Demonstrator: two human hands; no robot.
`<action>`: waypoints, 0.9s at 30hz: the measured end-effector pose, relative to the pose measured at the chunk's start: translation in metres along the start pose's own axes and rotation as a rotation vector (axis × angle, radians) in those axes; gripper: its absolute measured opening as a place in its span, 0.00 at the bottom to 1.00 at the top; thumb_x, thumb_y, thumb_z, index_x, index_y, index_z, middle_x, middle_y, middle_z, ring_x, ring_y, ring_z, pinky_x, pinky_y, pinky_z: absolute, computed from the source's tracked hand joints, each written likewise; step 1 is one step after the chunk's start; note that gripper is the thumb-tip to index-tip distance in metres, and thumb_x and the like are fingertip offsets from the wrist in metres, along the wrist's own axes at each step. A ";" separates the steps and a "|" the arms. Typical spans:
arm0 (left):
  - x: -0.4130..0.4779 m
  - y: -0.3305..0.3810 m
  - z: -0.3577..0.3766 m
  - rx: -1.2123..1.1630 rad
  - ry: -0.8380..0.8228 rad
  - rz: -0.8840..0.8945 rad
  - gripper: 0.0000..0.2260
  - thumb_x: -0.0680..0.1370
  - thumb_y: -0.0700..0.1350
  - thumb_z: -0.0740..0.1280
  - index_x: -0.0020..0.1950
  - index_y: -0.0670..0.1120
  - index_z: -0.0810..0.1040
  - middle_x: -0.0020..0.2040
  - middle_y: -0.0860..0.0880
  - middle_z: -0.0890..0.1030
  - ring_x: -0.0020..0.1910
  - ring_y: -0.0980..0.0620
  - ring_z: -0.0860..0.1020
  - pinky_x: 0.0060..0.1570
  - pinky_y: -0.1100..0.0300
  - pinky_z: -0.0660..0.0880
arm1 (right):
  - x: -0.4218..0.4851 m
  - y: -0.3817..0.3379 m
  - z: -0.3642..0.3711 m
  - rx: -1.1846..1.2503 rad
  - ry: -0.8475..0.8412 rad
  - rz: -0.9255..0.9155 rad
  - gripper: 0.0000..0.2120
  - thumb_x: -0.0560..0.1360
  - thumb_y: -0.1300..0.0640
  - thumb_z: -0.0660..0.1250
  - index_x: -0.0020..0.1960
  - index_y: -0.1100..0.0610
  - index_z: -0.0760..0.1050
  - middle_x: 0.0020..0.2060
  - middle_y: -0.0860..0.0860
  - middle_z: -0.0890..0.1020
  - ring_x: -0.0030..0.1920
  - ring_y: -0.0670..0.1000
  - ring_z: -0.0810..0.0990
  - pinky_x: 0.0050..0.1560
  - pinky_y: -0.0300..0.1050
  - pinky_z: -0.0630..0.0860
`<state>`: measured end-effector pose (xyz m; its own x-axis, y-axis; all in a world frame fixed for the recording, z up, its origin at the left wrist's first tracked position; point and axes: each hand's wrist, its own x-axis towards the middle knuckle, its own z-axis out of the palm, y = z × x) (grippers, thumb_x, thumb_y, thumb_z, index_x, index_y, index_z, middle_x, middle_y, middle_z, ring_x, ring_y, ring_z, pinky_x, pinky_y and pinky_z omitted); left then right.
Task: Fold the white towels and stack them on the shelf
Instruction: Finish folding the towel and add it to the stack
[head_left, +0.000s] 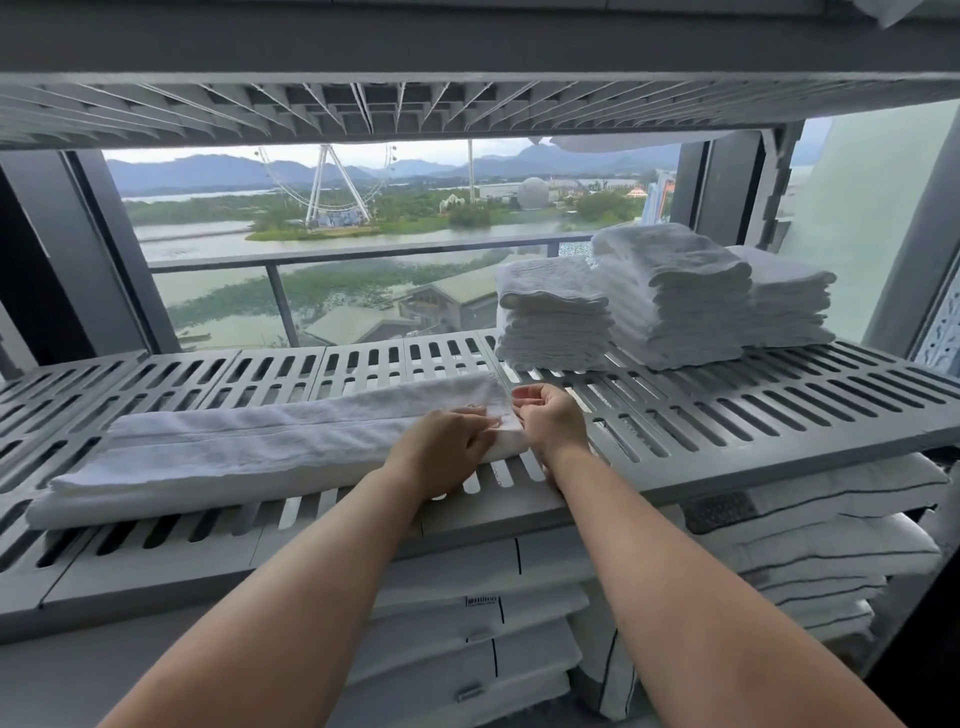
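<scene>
Left hand (447, 447) and right hand (550, 421) pinch the right end of a lengthwise-folded white towel (249, 452) along the shelf's (779, 415) front edge, seemingly ready to fold it across; finished stacks (670, 301) occupy the back right.

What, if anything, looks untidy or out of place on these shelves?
Little stands out. A loose white cloth droops below the back edge of the upper shelf, unlike the neat towel stacks below. The long towel held by the left hand and right hand is only half folded.
</scene>
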<state>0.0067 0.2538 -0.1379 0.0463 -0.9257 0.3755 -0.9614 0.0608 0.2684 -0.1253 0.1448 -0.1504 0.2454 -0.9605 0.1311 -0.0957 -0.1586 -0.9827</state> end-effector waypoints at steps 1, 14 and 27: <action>-0.001 -0.002 -0.001 -0.020 0.002 0.030 0.15 0.82 0.51 0.65 0.67 0.51 0.81 0.69 0.51 0.78 0.72 0.56 0.72 0.70 0.55 0.69 | -0.002 -0.001 0.001 -0.056 -0.011 -0.033 0.14 0.73 0.66 0.62 0.44 0.50 0.80 0.44 0.47 0.84 0.48 0.48 0.83 0.54 0.48 0.81; 0.012 0.014 -0.004 0.038 0.351 0.059 0.17 0.80 0.54 0.68 0.36 0.46 0.79 0.32 0.53 0.77 0.35 0.47 0.79 0.35 0.53 0.76 | 0.005 -0.004 0.000 0.406 -0.031 0.172 0.14 0.82 0.55 0.56 0.49 0.62 0.77 0.46 0.61 0.84 0.43 0.56 0.84 0.47 0.52 0.79; -0.006 -0.004 0.004 -0.016 0.146 0.233 0.10 0.82 0.48 0.66 0.58 0.49 0.85 0.58 0.50 0.84 0.61 0.51 0.81 0.54 0.49 0.80 | -0.012 -0.009 -0.001 -0.161 -0.073 -0.086 0.10 0.75 0.63 0.67 0.53 0.53 0.81 0.49 0.47 0.84 0.52 0.48 0.82 0.60 0.46 0.78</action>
<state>0.0096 0.2576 -0.1445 -0.1358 -0.8223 0.5527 -0.9462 0.2730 0.1737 -0.1287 0.1573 -0.1430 0.3282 -0.9236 0.1979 -0.2234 -0.2794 -0.9338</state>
